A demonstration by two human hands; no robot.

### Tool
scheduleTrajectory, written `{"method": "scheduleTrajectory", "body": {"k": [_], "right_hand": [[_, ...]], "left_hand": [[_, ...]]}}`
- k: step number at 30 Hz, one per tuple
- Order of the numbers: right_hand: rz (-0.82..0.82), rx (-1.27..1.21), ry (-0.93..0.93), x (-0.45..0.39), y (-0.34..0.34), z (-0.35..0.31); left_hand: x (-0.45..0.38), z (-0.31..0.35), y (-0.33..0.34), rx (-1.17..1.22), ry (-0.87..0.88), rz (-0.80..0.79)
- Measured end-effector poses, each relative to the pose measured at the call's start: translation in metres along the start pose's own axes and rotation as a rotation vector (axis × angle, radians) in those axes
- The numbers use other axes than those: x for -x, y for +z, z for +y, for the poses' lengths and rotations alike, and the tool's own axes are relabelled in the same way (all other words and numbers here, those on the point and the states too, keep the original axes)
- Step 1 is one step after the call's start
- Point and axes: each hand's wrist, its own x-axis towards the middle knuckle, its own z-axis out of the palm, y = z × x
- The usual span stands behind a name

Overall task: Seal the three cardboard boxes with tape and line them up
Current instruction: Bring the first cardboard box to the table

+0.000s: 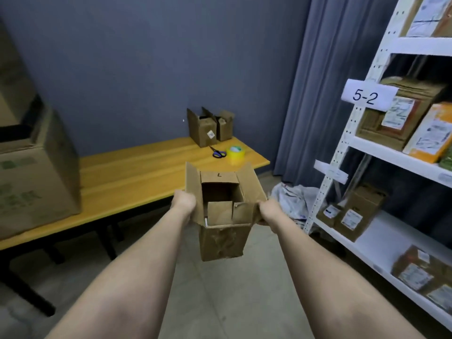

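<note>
**Open box held in both hands, short of the table**

Carried box [223, 216]: brown cardboard, upright, top flaps open, held out in front over the grey floor, near the table's near edge and not resting on it. Far inner flap bears a small dark mark. Front face scuffed.

Left hand [184, 201]: fingers curled round the box's left side flap, gripping it at the upper edge. Forearm stretched forward.

Right hand [268, 208]: clamped on the right side flap at the upper edge; fingertips hidden behind the cardboard.

Wooden table [137, 172]: yellow top, dark legs, runs from the left toward the far right.

At the table's far right end, against the blue wall:
- larger open box [201, 129], flaps up, white label on its front.
- smaller open box [224, 127], just to its right, touching or nearly so; cannot tell which.

Just nearer than those two: scissors [217, 152] with blue handles, lying flat; yellow tape roll [236, 154] just to their right, standing on the tabletop.

Left end of the table: a big carton [36, 172] with green print.

Right side: white shelving rack [367, 133] loaded with labelled parcels, tag reading "5-2". Grey curtain [325, 81] behind it. Crumpled pale wrapping [292, 199] on the floor at the rack's foot.
</note>
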Motion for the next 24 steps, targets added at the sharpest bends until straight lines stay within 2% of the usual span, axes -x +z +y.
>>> {"method": "scheduleTrajectory", "body": {"k": [6, 11, 16, 24], "right_hand": [[-0.05, 0.077, -0.125, -0.089, 0.017, -0.059], [-0.102, 0.052, -0.144, -0.128, 0.048, -0.105], [-0.161, 0.007, -0.194, -0.175, 0.096, -0.141], [-0.218, 0.053, -0.184, -0.253, 0.199, -0.201]], "left_hand": [[-0.058, 0.035, 0.007, 0.201, -0.059, 0.018], [-0.102, 0.059, -0.004, 0.311, -0.095, 0.043], [-0.161, 0.073, -0.023, 0.435, -0.119, 0.142], [-0.285, 0.082, -0.073, 0.463, -0.141, 0.207]]}}
